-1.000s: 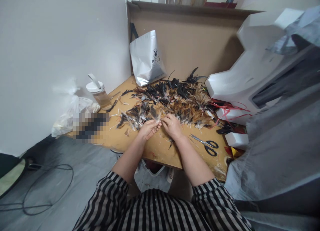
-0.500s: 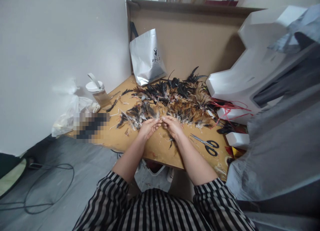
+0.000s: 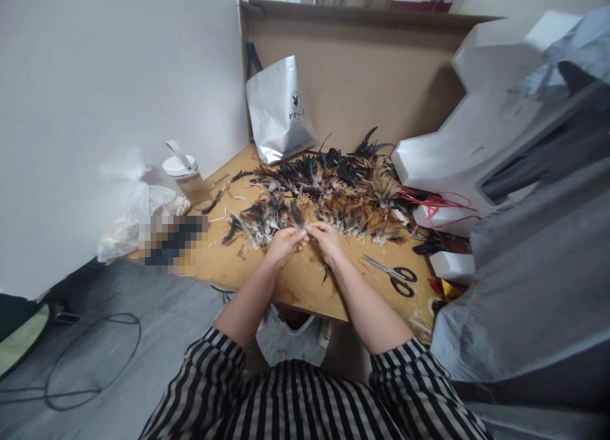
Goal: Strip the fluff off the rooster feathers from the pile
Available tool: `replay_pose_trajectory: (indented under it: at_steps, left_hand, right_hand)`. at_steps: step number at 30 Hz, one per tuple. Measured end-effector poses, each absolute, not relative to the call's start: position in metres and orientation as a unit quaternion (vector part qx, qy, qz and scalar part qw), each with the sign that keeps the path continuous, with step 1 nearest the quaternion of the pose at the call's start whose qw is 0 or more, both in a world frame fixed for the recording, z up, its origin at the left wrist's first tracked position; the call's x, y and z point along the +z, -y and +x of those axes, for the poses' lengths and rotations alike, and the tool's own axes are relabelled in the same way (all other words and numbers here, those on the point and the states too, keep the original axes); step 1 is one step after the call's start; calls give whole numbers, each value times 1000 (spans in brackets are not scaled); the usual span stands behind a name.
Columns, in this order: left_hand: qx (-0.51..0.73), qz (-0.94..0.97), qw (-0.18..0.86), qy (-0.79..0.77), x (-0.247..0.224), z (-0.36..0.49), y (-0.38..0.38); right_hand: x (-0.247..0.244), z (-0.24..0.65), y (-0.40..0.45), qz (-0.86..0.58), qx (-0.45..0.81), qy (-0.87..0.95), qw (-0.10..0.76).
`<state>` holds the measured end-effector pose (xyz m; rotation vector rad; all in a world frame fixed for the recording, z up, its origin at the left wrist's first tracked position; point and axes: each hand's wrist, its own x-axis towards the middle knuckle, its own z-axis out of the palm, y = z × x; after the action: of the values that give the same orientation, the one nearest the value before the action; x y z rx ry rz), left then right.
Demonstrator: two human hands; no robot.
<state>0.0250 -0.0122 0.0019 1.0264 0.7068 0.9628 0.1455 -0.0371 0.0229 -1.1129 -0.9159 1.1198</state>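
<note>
Above the front of the table, my left hand (image 3: 286, 244) and my right hand (image 3: 328, 240) meet at the fingertips. Between them they pinch the pale base of a small bunch of feathers (image 3: 298, 214), whose dark and brown tips point away from me. Just beyond lies a row of brown feather bunches (image 3: 355, 216) with whitish quill ends. Behind that row are longer, glossy black feathers (image 3: 333, 164). Scissors (image 3: 398, 279) with black handles rest to the right of my right forearm, their blades slightly apart.
A silver bag (image 3: 281, 113) leans at the back against a cardboard panel (image 3: 372, 72). On the left stand a lidded drink cup (image 3: 185, 173) and a plastic bag (image 3: 143, 214). White foam pieces (image 3: 443, 141), red ribbon (image 3: 436, 205) and grey cloth (image 3: 534, 268) crowd the right side.
My fingertips have come together at the bunch's base, my right hand shifting slightly left. The held feathers now stand more upright. Everything on the table stays in place.
</note>
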Motion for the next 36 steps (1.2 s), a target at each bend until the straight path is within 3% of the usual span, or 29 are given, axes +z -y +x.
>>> replay_pose_trajectory:
  at_steps: [17,29,36]
  left_hand:
    - [430,560,616,-350,-1,28,11]
    - [483,527,590,-376,5,25,12]
    - [499,523,582,-374,4,26,12]
  right_hand:
    - [23,149,35,-473,486,422,601]
    - [73,212,45,-415,394,349,742]
    - [80,230,61,-441,395,405,697]
